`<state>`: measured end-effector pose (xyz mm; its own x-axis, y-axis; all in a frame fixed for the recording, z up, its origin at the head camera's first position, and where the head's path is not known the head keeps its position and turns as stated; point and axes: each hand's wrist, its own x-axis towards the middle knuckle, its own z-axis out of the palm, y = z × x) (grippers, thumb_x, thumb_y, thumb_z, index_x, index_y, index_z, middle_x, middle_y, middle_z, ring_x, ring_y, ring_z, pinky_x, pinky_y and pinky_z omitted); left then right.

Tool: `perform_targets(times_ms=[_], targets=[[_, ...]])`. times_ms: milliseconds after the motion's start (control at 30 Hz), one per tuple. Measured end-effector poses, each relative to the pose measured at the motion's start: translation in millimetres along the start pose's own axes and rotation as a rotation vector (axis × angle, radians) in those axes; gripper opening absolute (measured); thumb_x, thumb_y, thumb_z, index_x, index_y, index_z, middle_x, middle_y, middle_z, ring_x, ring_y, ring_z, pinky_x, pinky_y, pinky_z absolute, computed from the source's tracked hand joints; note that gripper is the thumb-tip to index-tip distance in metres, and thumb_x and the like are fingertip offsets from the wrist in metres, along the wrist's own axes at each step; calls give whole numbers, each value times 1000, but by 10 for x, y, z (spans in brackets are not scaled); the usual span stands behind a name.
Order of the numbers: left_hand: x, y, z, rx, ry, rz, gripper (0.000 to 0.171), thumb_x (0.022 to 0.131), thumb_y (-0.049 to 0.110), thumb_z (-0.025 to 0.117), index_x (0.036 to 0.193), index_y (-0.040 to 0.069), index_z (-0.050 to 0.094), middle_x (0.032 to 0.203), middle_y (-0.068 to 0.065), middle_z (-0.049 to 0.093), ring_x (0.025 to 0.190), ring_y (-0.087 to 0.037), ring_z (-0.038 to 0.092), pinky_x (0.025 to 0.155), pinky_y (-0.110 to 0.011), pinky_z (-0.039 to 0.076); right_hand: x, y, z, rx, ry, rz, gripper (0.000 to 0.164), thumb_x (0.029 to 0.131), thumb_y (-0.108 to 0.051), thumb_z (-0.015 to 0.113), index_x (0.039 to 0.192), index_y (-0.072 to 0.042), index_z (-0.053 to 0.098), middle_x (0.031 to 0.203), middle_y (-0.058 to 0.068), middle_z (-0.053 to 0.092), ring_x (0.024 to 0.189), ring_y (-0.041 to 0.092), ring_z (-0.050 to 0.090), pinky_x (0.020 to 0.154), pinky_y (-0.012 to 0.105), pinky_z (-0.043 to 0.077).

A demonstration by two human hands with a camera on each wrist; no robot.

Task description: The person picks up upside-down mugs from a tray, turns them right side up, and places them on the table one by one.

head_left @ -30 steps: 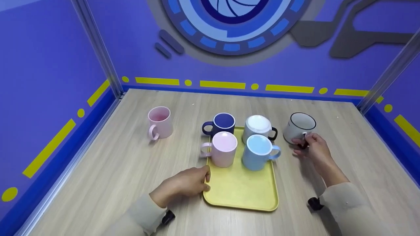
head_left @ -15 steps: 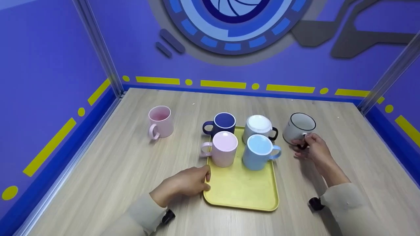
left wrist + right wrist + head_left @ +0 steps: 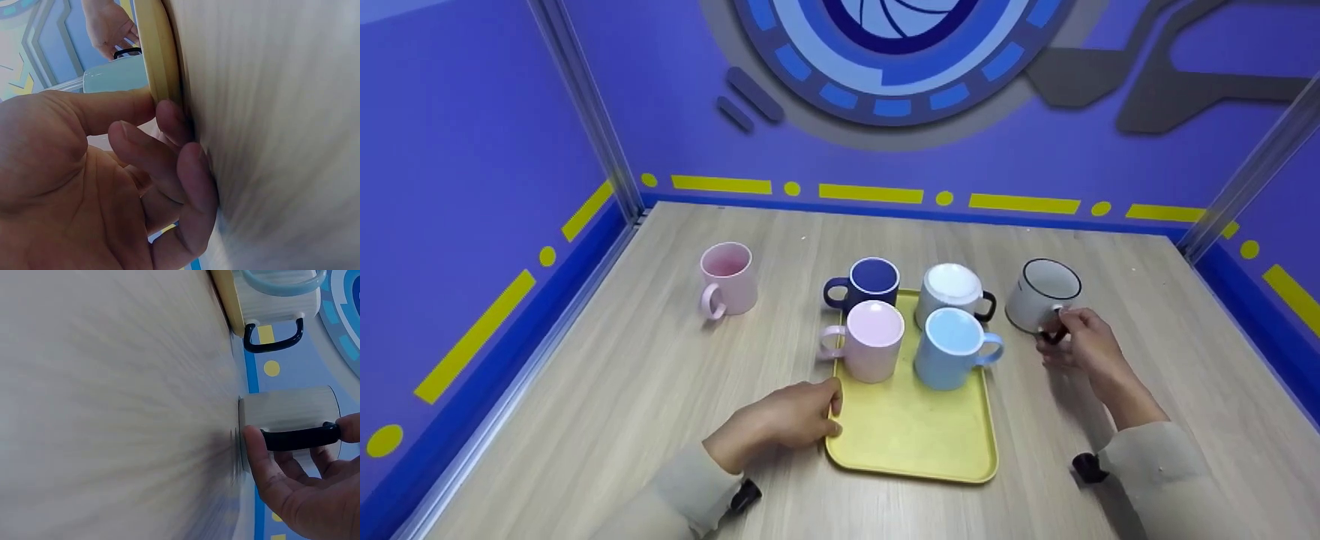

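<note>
Now, black-rimmed mug [image 3: 1027,304]: white-bodied, black handle [image 3: 301,437], upright on desk [image 3: 660,360], right of tray [image 3: 915,435], mouth up. Right hand [image 3: 1093,346] at handle, fingers [image 3: 260,451] loosely curved round it; cannot tell if they grip. Left hand [image 3: 787,416] pinches tray's left edge between thumb and fingers. Tray yellow, rim raised, corners rounded. On it: navy mug [image 3: 874,279], pale pink mug [image 3: 872,349], light blue mug [image 3: 947,352], white mug [image 3: 951,287]. Other pink mug [image 3: 733,291] on desk, well left.
</note>
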<state>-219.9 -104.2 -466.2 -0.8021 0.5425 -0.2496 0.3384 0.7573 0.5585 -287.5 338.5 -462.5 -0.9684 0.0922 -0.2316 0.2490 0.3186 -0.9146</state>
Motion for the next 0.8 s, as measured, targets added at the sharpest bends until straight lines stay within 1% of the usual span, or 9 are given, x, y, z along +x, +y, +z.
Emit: perform_targets(times_ms=[233, 333, 433, 533, 667, 800], targets=[[4, 0, 1, -6, -2, -1, 19, 94, 21, 73, 101, 15, 56, 78, 5, 52, 71, -14, 48, 63, -30, 37, -49, 40, -18, -7, 24, 3, 42, 112, -45, 32, 131, -8, 39, 143, 20, 45, 97, 14, 73, 86, 34, 62], [4, -3, 2, -12, -5, -5, 19, 94, 21, 72, 101, 15, 56, 78, 5, 51, 71, -14, 48, 63, -30, 37, -80, 53, -23, -19, 36, 1, 43, 111, -45, 32, 133, -8, 38, 147, 23, 43, 96, 15, 74, 84, 34, 62], [5, -4, 4, -20, -12, -12, 19, 95, 21, 72, 102, 15, 56, 78, 5, 51, 71, -14, 47, 63, -30, 37, -105, 68, -23, -35, 52, -8, 44, 111, -43, 33, 136, -7, 37, 147, 23, 45, 94, 15, 75, 82, 33, 62], [4, -1, 3, -24, -17, -15, 19, 95, 22, 72, 102, 15, 56, 78, 5, 51, 71, -14, 47, 62, -30, 36, -133, 83, -19, -36, 72, -22, 44, 111, -39, 35, 138, -5, 36, 142, 21, 48, 91, 15, 74, 80, 34, 62], [-1, 0, 3, -28, -19, -20, 20, 95, 22, 73, 102, 15, 56, 78, 4, 52, 71, -15, 48, 63, -30, 36, -192, 97, -16, -28, 109, -32, 39, 111, -37, 37, 136, -8, 38, 136, 16, 50, 89, 15, 73, 78, 34, 62], [2, -2, 4, -27, -17, -23, 20, 95, 22, 73, 102, 15, 55, 78, 4, 51, 71, -15, 48, 63, -31, 37, -249, 86, -11, -48, 140, -51, 35, 110, -36, 39, 133, -9, 40, 135, 16, 48, 90, 14, 71, 77, 32, 62]])
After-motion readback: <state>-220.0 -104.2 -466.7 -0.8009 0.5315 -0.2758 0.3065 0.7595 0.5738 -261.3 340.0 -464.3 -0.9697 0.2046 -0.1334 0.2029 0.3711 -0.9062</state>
